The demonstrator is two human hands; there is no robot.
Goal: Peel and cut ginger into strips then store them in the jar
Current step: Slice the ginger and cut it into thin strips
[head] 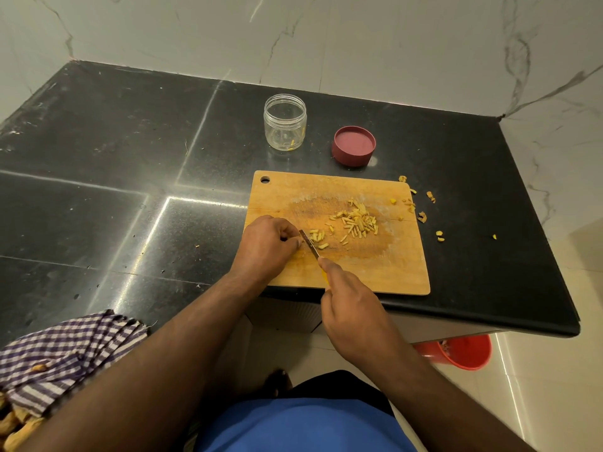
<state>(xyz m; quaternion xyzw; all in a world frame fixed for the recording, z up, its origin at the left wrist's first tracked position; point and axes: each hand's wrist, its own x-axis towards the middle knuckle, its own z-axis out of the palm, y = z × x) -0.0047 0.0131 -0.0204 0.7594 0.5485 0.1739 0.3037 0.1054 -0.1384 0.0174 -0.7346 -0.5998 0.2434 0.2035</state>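
Countertop [130, 151] of black stone fills most of my view, with a checked cloth [65, 350] at its near left edge. On the right part lies my wooden cutting board [391, 272], reaching the near edge of the counter. Beyond the board stands the clear plastic jar [285, 122], open, with only a few yellow bits inside, and just to its right is the dark red lid [354, 145], upside down. My left hand [266, 246] rests on the near left part of the board, fingers curled to pin a small piece of ginger; the piece itself is hidden under them. My right hand [350, 308] holds the yellow handle of the knife [310, 244], and the blade lies beside my left fingertips. The ginger strips [357, 221] are heaped in the middle of the board, and peel scraps [422, 216] lie by its right edge and on the counter. I think the strips are light, stiff and a little moist, so they may stick; better to gather them with the fingers. No writing can be read anywhere.
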